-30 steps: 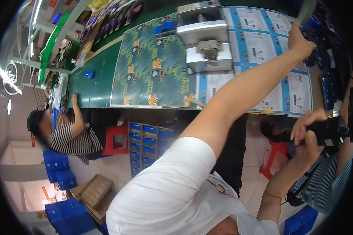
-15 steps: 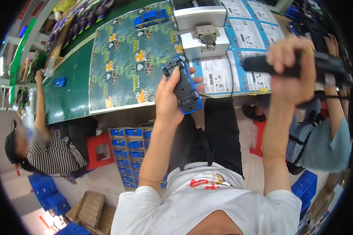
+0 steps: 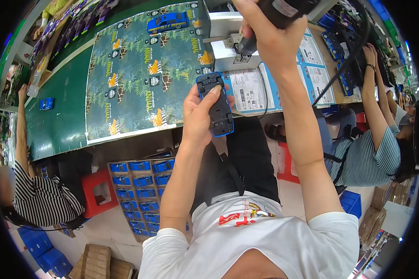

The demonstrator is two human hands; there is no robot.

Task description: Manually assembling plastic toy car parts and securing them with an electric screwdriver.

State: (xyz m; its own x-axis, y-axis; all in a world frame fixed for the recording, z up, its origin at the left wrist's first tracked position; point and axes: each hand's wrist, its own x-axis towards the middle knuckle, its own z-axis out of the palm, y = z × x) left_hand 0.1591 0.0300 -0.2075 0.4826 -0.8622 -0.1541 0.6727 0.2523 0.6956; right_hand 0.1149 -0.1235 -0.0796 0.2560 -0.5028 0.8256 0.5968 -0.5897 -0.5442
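My left hand [image 3: 198, 114] is closed round a blue toy car [image 3: 222, 120], turned over so that its black underside faces up, with the thumb across the chassis. It is held at the table's near edge. My right hand [image 3: 277, 46] grips a black corded power screwdriver [image 3: 284, 10]. The tool's tapered nose points down at the metal mount on a silver screw-feeder-like machine [image 3: 224, 64]. Whether a screw is on the tip is too small to tell.
On the patterned sheet [image 3: 135, 83] stands another blue toy car [image 3: 167, 22]. A small blue piece [image 3: 46, 103] lies on the green table at left. Below it is a divided crate [image 3: 111, 188] of blue cars. Co-workers sit left and right; a black cord [image 3: 336, 76] hangs at right.
My right hand has brought the screwdriver from the right, leftward and away from me, to the silver machine. The upturned car stays in my left hand, turned a little more upright.
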